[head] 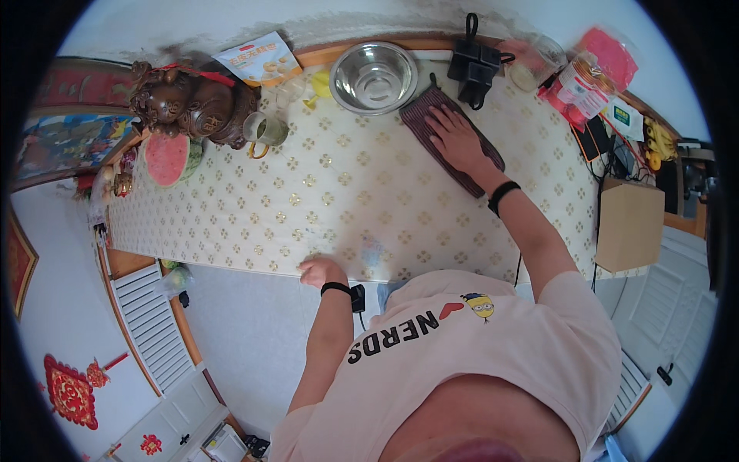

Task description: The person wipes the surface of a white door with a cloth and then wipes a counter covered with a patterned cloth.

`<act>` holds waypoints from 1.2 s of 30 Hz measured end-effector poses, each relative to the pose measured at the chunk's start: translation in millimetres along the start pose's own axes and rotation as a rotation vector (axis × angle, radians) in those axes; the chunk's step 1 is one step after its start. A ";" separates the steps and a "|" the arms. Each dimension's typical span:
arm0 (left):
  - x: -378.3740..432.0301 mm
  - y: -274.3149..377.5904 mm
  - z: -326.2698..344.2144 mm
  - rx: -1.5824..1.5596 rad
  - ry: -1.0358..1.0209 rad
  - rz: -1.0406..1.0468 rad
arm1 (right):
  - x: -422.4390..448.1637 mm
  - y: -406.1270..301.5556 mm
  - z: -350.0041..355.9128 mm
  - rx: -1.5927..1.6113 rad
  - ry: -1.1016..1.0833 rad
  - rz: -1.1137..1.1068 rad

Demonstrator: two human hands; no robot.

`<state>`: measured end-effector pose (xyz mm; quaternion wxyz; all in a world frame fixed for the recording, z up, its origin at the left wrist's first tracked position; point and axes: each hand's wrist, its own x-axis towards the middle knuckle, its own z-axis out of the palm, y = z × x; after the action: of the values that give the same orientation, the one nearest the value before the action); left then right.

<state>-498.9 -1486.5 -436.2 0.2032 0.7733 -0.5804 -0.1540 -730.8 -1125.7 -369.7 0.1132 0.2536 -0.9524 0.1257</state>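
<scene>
My right hand [459, 138] lies flat, fingers spread, on a dark striped cloth [420, 118]. The cloth is spread slantwise on a table with a cream, gold-patterned tablecloth [323, 185]. Beyond its upper end stands a shiny metal basin [374, 84]. A black strapped object [476, 66] sits just past the cloth on the right. At the table's near edge is my left hand [321, 271], slightly blurred, with its fingers bent and nothing visible in it. A faint bluish mark [372, 248] shows on the tablecloth to the right of that hand.
At the left are a carved animal figurine [196, 107], a glass mug [268, 130] and a cut watermelon [167, 159]. A snack pouch [260, 60] leans at the back. On the right are a clear jar [534, 63], a phone [586, 141], cables and a cardboard box [629, 225].
</scene>
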 end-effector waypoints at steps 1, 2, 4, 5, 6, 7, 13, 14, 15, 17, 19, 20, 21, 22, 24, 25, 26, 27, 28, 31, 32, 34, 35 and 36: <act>-0.5 -3.2 0.8 0.005 -0.003 0.005 | -1.8 5.3 10.8 0.026 0.019 0.018; -3.0 -1.2 -0.9 -0.003 -0.004 -0.007 | 3.8 6.4 15.5 0.028 0.022 0.025; -7.2 3.6 -4.0 -0.011 -0.006 -0.012 | 18.6 6.1 27.3 -0.030 0.059 0.129; -8.3 3.6 -5.9 -0.023 0.006 -0.006 | 26.1 5.4 33.7 -0.028 0.057 0.134; -9.0 5.1 -6.5 -0.040 0.017 0.000 | 36.2 5.6 41.0 -0.035 0.113 0.186; -9.2 6.3 -7.5 -0.026 -0.001 -0.048 | 46.2 6.8 47.4 -0.042 0.168 0.236; -15.9 15.0 -26.0 -0.035 -0.184 -0.039 | 95.1 14.7 74.8 -0.158 0.106 0.390; -14.9 14.8 -25.9 -0.034 -0.172 -0.055 | 98.0 14.3 77.7 -0.151 0.100 0.373; -14.0 15.2 -24.9 -0.024 -0.165 -0.033 | 99.1 14.6 79.7 -0.150 0.094 0.390; -18.5 18.9 -30.0 -0.045 -0.171 0.014 | 95.4 18.2 83.0 -0.169 0.091 0.392; -26.8 28.3 -41.5 -0.073 -0.198 -0.021 | 85.0 10.9 77.6 -0.151 0.098 0.357; -27.7 31.8 -44.4 -0.099 -0.234 -0.025 | 76.0 4.5 72.1 -0.134 0.112 0.354; -25.5 28.8 -42.0 -0.083 -0.204 -0.011 | 67.5 -5.3 71.0 -0.149 0.096 0.334; -22.2 26.0 -40.6 -0.081 -0.193 -0.025 | 57.1 -18.5 71.1 -0.142 0.090 0.318; -22.3 28.3 -40.2 -0.035 -0.204 -0.071 | 32.4 -45.7 59.8 -0.129 0.012 0.260; -22.4 28.6 -39.8 -0.037 -0.197 -0.081 | 22.1 -60.6 53.8 -0.127 0.010 0.251; -20.1 24.6 -35.4 -0.039 -0.190 -0.090 | 13.0 -78.6 47.7 -0.091 -0.023 0.182; -15.1 17.5 -28.1 -0.047 -0.171 -0.075 | 5.8 -98.4 42.7 -0.052 -0.056 0.112; -10.7 13.5 -22.8 -0.054 -0.151 -0.058 | 2.0 -118.2 37.7 -0.003 -0.112 0.076; -8.5 13.2 -19.6 -0.061 -0.160 -0.075 | 5.2 -159.1 49.2 0.074 -0.105 -0.045; -8.9 13.0 -20.0 -0.065 -0.152 -0.080 | 13.7 -169.9 52.5 0.133 -0.082 -0.093; -9.0 11.4 -22.2 -0.086 -0.125 -0.038 | 33.2 -187.0 59.7 0.199 -0.058 -0.152; -9.5 12.0 -23.2 -0.076 -0.151 -0.048 | 45.5 -190.3 66.4 0.225 -0.008 -0.181; -8.3 11.0 -23.3 -0.078 -0.144 -0.057 | 57.7 -194.5 72.8 0.251 0.040 -0.216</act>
<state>-499.4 -1478.1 -410.5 0.1863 0.7682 -0.5647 -0.2373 -691.2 -1336.9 -386.8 0.1126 0.3643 -0.8938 0.2360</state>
